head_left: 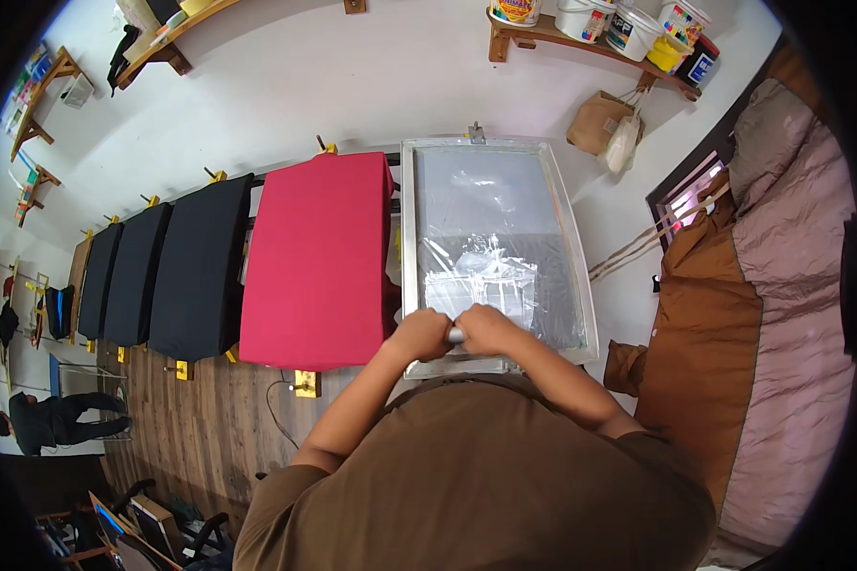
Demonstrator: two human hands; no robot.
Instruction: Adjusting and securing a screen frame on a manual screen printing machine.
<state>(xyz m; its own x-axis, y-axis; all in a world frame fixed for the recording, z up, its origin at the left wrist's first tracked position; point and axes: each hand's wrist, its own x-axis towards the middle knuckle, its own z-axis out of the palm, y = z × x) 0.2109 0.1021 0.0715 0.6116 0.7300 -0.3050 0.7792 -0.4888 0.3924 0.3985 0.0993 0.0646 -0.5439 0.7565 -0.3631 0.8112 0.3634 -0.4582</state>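
Can't see much of the grey handle, tbh: the left hand and right hand are wrapped around it, so just a short bit peeks out between them. The hands also block part of the screen frame at its near end, and the brown shirt hides whatever's below. Up top, some tubs get chopped by the picture's edge. The far-left person is tiny, and the lower-left clutter is murky, maybe with a chair in there.
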